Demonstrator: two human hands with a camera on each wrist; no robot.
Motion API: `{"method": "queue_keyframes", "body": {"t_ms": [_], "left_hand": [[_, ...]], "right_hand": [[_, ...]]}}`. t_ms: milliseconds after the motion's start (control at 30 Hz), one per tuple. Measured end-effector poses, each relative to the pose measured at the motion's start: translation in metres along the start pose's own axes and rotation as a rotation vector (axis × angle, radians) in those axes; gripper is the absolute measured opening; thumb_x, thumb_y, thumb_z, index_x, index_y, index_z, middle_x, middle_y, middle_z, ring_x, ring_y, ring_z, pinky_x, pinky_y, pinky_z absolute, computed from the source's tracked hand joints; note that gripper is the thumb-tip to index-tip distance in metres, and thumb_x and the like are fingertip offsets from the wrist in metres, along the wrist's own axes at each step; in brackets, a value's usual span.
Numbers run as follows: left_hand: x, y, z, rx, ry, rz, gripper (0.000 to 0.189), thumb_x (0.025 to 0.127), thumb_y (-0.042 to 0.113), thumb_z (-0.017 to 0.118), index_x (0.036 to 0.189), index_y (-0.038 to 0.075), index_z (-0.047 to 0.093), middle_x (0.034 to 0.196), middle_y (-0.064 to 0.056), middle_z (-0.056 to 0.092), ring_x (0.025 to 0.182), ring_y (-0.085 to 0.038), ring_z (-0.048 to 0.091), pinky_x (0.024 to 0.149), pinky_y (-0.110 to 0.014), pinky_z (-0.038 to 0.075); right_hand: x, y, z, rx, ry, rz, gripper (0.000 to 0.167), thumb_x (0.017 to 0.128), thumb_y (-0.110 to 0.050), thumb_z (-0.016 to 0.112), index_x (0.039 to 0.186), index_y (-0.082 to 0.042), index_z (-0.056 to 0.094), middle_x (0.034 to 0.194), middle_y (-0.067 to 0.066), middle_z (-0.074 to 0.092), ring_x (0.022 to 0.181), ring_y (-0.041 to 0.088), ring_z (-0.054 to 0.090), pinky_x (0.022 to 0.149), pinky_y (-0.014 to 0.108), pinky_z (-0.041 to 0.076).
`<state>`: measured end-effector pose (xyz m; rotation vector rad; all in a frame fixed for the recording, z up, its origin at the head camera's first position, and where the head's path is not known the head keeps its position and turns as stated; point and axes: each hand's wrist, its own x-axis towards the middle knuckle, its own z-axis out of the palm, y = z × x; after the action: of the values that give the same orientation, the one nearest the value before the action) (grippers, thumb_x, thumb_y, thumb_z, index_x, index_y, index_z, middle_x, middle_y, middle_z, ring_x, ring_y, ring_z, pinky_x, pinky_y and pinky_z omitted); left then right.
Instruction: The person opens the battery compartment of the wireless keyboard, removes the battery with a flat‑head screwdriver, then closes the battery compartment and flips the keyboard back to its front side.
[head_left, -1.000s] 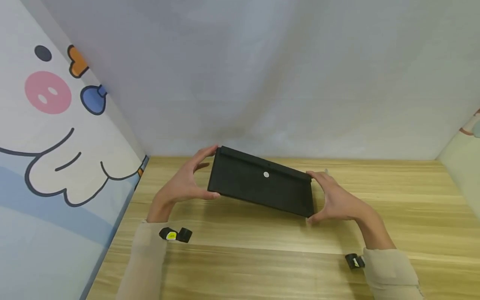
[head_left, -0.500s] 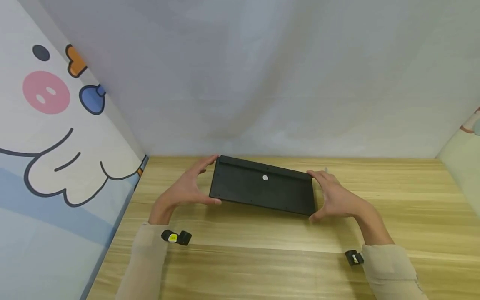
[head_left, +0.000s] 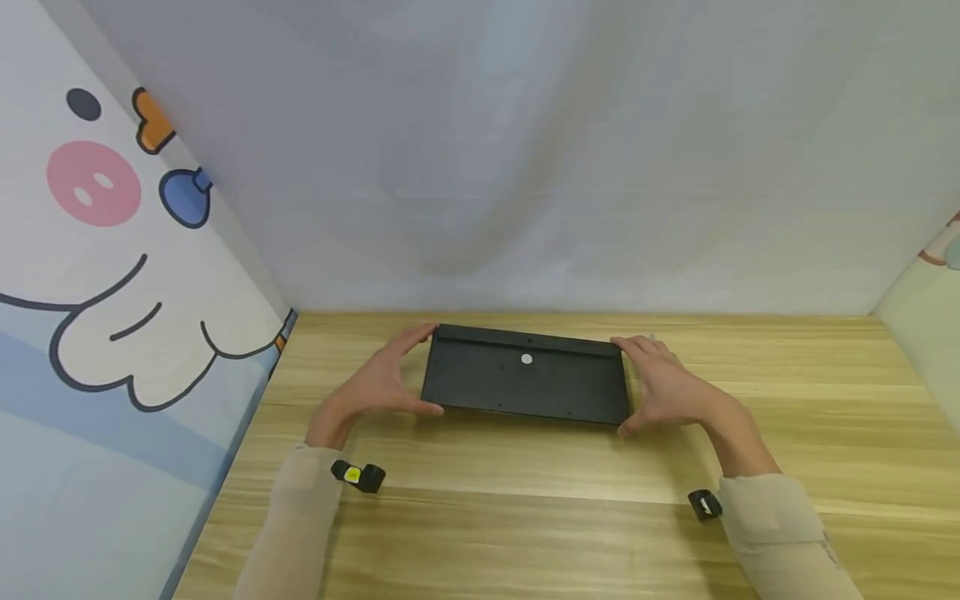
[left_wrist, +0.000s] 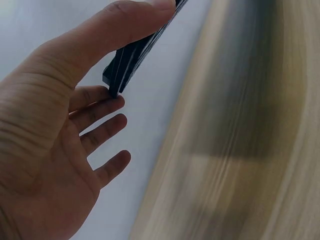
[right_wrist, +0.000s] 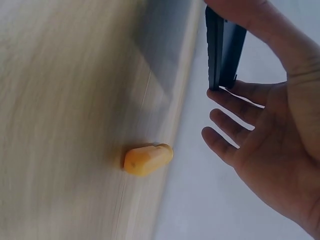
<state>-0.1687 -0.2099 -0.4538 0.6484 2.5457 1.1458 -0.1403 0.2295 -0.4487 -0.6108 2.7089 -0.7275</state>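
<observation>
A black keyboard (head_left: 517, 383) is held underside up between both hands, with a raised ridge along its far edge and a round white sticker. My left hand (head_left: 378, 382) pinches its left end, thumb at the near corner and fingers at the far one. At the other end, my right hand (head_left: 667, 387) grips in the same way. Both wrist views show the keyboard (left_wrist: 131, 57) edge-on and raised off the table, its shadow below; key edges of the keyboard (right_wrist: 214, 55) show in the right wrist view.
A small rounded orange object (right_wrist: 148, 160) lies on the wooden table (head_left: 525, 533) in the right wrist view, beyond the right hand. A pale wall (head_left: 570, 167) stands along the table's back edge. A cartoon-printed panel (head_left: 150, 350) borders the left.
The keyboard has turned from a clear slant to nearly level across the view. Its left end has come lower and nearer, the left hand moving with it. Both hands keep their hold.
</observation>
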Motion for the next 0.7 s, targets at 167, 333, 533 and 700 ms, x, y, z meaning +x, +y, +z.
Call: {"method": "queue_keyframes", "body": {"t_ms": [167, 333, 533, 700], "left_hand": [[0.004, -0.008, 0.005, 0.014, -0.007, -0.017, 0.124, 0.065, 0.032, 0.098, 0.164, 0.020, 0.025, 0.171, -0.011, 0.021, 0.159, -0.040, 0.015, 0.125, -0.070, 0.021], [0.007, -0.015, 0.011, 0.054, -0.011, -0.040, 0.123, 0.065, 0.030, 0.098, 0.163, 0.014, 0.026, 0.169, -0.015, 0.024, 0.158, -0.043, 0.016, 0.126, -0.068, 0.021], [0.008, -0.017, 0.016, 0.064, -0.019, -0.072, 0.122, 0.065, 0.032, 0.098, 0.162, 0.013, 0.028, 0.168, -0.018, 0.027, 0.156, -0.043, 0.023, 0.125, -0.066, 0.027], [0.009, -0.021, 0.021, 0.105, -0.031, -0.100, 0.122, 0.065, 0.036, 0.097, 0.162, 0.015, 0.028, 0.168, -0.015, 0.027, 0.156, -0.042, 0.023, 0.125, -0.066, 0.025]], "right_hand": [[0.005, 0.002, 0.003, -0.049, -0.001, -0.005, 0.126, 0.060, -0.030, 0.098, 0.158, 0.003, 0.025, 0.154, 0.027, 0.038, 0.148, 0.062, 0.020, 0.120, 0.077, 0.016], [0.009, 0.005, 0.008, -0.079, -0.004, 0.004, 0.125, 0.060, -0.030, 0.098, 0.157, 0.003, 0.026, 0.155, 0.028, 0.039, 0.147, 0.063, 0.022, 0.119, 0.077, 0.020], [0.014, 0.008, 0.012, -0.112, 0.006, -0.001, 0.126, 0.059, -0.032, 0.099, 0.157, 0.004, 0.027, 0.153, 0.027, 0.041, 0.145, 0.055, 0.031, 0.122, 0.073, 0.020], [0.017, 0.008, 0.015, -0.138, 0.009, 0.000, 0.127, 0.058, -0.033, 0.099, 0.156, 0.005, 0.028, 0.152, 0.028, 0.043, 0.144, 0.051, 0.035, 0.124, 0.071, 0.018]]}}
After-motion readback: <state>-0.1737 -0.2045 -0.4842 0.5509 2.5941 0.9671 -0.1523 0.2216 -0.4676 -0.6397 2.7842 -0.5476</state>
